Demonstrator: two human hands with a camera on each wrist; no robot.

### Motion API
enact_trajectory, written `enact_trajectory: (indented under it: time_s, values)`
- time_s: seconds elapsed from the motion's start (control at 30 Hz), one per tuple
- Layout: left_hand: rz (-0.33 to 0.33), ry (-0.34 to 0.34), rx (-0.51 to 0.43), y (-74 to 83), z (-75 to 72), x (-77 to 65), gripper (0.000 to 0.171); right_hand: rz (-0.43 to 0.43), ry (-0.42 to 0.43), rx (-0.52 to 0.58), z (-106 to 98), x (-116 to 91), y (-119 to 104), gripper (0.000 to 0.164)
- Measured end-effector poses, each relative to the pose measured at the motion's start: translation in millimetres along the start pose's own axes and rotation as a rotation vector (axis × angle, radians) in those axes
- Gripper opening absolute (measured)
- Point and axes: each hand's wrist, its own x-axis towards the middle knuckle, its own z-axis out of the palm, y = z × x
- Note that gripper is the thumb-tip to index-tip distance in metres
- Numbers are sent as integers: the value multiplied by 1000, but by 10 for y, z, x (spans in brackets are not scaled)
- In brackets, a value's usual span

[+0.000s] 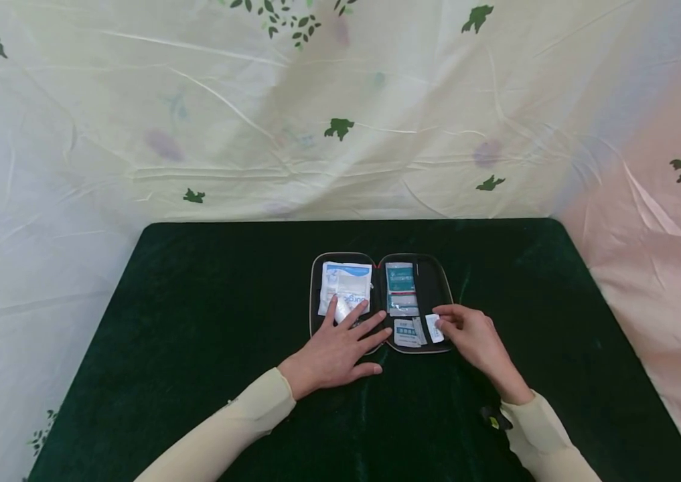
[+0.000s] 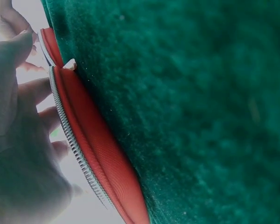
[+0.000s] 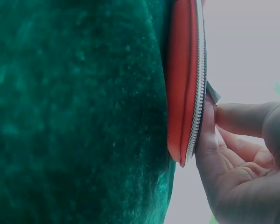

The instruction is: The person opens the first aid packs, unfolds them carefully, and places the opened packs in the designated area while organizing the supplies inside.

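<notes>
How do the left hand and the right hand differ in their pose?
The left hand is spread wide, while the right hand pinches a small white packet. The left hand reaches over the left half of the open case, whereas the right hand is at its right edge. Both come out of pale sleeves.

Left hand (image 1: 335,351) plus right hand (image 1: 474,338) makes two, two sleeves (image 1: 250,408) too. Just one case (image 1: 434,284), two halves (image 1: 315,284) (9 and 3 o'clock), one white roll (image 1: 343,310) in the 9 half, one small white packet (image 1: 433,329) pinched around 4, one surface (image 1: 225,288).
</notes>
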Motion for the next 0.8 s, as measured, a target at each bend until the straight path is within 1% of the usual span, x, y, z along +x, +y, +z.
enact_trajectory:
  time_s: [0.1, 0.3, 0.57, 0.8]
  values:
    - [3, 4, 0, 2, 1, -2, 72, -18, 7, -19, 28, 10, -14, 30]
    - [3, 11, 1, 11, 1, -14, 74, -70, 31, -89, 93, 16, -42, 26]
    - [7, 17, 13, 9, 13, -12, 74, -96, 36, -172, 174, 59, -79, 22]
    - [11, 23, 16, 1, 24, -12, 74, -123, 37, -196, 202, 75, -97, 19]
